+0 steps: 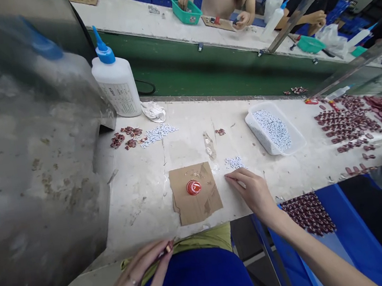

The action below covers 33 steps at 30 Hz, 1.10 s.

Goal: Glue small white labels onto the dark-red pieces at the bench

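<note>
My left hand, low in the view at the table's front edge, pinches a small dark reddish-brown piece between its fingertips. My right hand rests on the white table with thumb and forefinger together, just below a small pile of white-and-blue bits; anything between those fingertips is too small to make out. Between the hands lies a square of brown cardboard bearing a glossy red blob. Farther left on the table are brown clustered pieces beside a larger spread of white-and-blue bits.
A white bottle with a blue nozzle stands at the back left, by a metal panel. A translucent tub holds more bits. Many brown pieces cover the right side. A blue crate sits below; people work opposite and at right.
</note>
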{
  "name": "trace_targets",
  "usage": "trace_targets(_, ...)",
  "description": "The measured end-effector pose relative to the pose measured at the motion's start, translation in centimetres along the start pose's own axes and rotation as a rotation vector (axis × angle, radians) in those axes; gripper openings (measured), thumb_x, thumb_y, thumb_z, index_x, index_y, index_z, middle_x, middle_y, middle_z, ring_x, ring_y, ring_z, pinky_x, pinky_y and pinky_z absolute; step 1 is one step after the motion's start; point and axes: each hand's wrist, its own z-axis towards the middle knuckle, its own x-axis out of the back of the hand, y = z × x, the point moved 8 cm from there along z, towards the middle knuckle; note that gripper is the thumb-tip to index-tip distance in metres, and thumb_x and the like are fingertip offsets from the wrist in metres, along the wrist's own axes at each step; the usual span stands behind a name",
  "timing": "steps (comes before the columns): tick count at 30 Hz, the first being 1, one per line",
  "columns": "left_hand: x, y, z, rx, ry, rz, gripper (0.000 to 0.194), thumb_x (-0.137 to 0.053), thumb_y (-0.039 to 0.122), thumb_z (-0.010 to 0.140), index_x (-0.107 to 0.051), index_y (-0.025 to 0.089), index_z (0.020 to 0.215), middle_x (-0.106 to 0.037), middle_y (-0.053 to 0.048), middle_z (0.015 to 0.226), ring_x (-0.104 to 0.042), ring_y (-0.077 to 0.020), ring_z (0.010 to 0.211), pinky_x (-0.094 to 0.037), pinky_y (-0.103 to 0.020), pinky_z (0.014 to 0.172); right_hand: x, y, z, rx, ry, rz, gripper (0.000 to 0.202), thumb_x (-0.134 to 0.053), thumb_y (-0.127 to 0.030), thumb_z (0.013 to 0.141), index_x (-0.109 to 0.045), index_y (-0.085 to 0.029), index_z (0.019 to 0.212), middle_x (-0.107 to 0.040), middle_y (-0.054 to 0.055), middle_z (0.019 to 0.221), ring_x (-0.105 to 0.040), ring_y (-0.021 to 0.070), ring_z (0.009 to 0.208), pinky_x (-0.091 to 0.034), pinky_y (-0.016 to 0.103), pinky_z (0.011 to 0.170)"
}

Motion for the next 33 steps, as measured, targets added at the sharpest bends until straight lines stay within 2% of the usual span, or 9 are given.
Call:
trace_targets(2,-0.9,0.7,1.3,-0.072,-0.028,-0.027,0.029,-0.073,0.016,0.089,-0.071,0.027,0.116,-0.074,0.003,0.111,-0.073,-0.0118,0.098,-0.059,-0.020,0.096,0.4,0.1,-0.2,0.001,-0.007,0.014,0.024,-0.052,-0.028,0.105,-0.075,-0.021,0.105,-0.076,0.009,0.103,-0.073,0.0232,0.091,-0.057,0.036,0.076)
trace_targets(4,-1.1,1.7,2.5,-0.118,-0.011,-0.031,0.029,-0.073,0.013,0.089,-0.070,0.028,0.114,-0.073,0.004,0.109,-0.072,-0.0101,0.097,-0.058,-0.018,0.094,0.8,0.3,-0.4,-0.020,0.005,0.011,0.024,-0.052,-0.030,0.105,-0.074,-0.020,0.107,-0.076,0.009,0.102,-0.073,0.0240,0.089,-0.058,0.037,0.075)
trace_targets(9,-1.1,3.6,4.6,-0.138,-0.011,-0.056,0.026,-0.069,0.011,0.091,-0.069,0.028,0.111,-0.071,0.005,0.107,-0.069,-0.0055,0.097,-0.053,-0.012,0.098,0.8,0.4,-0.7,-0.068,0.013,-0.007,0.026,-0.054,-0.034,0.104,-0.075,-0.020,0.100,-0.076,0.009,0.091,-0.072,0.0245,0.077,-0.056,0.038,0.068)
trace_targets(16,-1.1,3.7,5.5,-0.157,0.008,-0.079,0.029,-0.070,0.010,0.090,-0.068,0.028,0.113,-0.071,0.006,0.107,-0.068,-0.0037,0.097,-0.051,-0.011,0.100,0.4,0.1,-0.4,-0.065,-0.008,0.000,0.023,-0.054,-0.028,0.101,-0.074,-0.020,0.091,-0.072,0.008,0.086,-0.069,0.0243,0.076,-0.054,0.038,0.069)
trace_targets(20,-1.2,3.5,5.6,-0.128,0.002,-0.094,0.033,-0.070,0.011,0.090,-0.069,0.030,0.117,-0.071,0.007,0.110,-0.068,-0.0037,0.100,-0.053,-0.011,0.099,0.8,-0.6,0.5,-0.057,-0.028,0.054,0.014,-0.060,-0.025,0.096,-0.072,-0.020,0.091,-0.073,0.007,0.088,-0.071,0.0243,0.078,-0.055,0.038,0.069)
trace_targets(26,-1.6,3.5,6.0,-0.089,-0.001,-0.155,0.033,-0.070,0.011,0.090,-0.070,0.031,0.116,-0.072,0.007,0.109,-0.068,-0.0044,0.100,-0.053,-0.013,0.101,0.3,-3.9,1.9,-0.027,-0.104,0.264,0.009,-0.066,-0.027,0.095,-0.074,-0.023,0.094,-0.078,0.003,0.090,-0.075,0.0200,0.081,-0.062,0.034,0.075)
trace_targets(30,-2.5,2.8,6.0,0.030,-0.049,-0.292,0.023,-0.071,0.016,0.090,-0.073,0.029,0.109,-0.074,0.005,0.102,-0.072,-0.0064,0.091,-0.059,-0.013,0.089,-0.8,-5.6,2.1,-0.042,-0.132,0.426,0.010,-0.067,-0.027,0.095,-0.076,-0.024,0.099,-0.079,0.004,0.094,-0.075,0.0216,0.086,-0.063,0.036,0.076)
trace_targets(33,-3.3,2.4,6.0,0.122,-0.094,-0.407,0.015,-0.072,0.021,0.090,-0.075,0.027,0.103,-0.076,0.004,0.095,-0.074,-0.0092,0.086,-0.062,-0.015,0.082,-1.2,-6.3,2.2,-0.021,-0.133,0.428,0.010,-0.069,-0.026,0.094,-0.077,-0.025,0.100,-0.080,0.004,0.096,-0.075,0.0217,0.086,-0.062,0.037,0.076)
